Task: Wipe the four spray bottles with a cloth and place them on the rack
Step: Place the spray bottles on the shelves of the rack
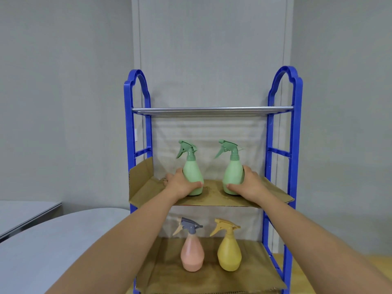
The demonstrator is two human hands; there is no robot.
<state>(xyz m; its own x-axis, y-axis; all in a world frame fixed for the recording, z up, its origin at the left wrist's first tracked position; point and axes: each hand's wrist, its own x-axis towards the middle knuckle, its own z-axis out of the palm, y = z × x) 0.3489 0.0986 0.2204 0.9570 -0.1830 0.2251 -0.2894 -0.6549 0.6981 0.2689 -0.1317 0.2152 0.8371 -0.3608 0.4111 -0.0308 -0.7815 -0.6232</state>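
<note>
Both forearms enter from the lower frame edge, elbows cut off. On the lower cardboard-lined shelf stand a pink bottle (192,254) and a yellow bottle (229,254), pear-shaped, smooth matte plastic, upright and apart. Above, the left hand (180,184) wraps the left green bottle (192,174); the right hand (248,183) wraps the right green bottle (233,174), bases on the middle cardboard shelf (214,198). The blue plastic rack (294,132) carries metal top rails; its feet are hidden.
</note>
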